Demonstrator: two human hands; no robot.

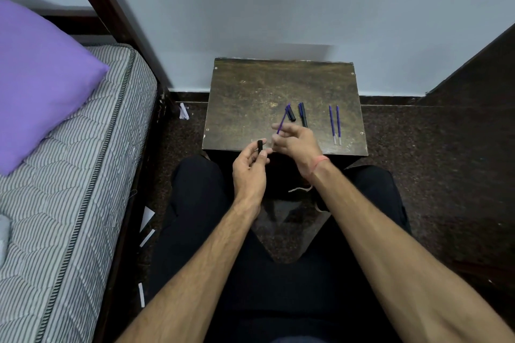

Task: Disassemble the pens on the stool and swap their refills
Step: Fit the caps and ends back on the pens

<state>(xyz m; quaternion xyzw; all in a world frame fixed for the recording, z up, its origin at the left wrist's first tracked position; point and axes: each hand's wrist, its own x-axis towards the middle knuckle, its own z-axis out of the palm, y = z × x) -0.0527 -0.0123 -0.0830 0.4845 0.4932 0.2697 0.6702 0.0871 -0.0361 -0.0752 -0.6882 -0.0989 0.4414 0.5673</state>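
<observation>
Three purple refills (332, 124), three black pen parts (303, 115)

— What sort of place is shown?

— A bedroom in a home is indicated. A bed with a striped quilted mattress (69, 170) is seen at the left, and a purple pillow (36, 78) is laid on it.

— What else supports that?

— A dark wooden bedpost (117, 19) is set against a plain pale wall (278, 3). A worn wooden stool (250, 97) is placed on a dark speckled floor (432, 147), where paper scraps (147, 228) are scattered beside the bed.
</observation>
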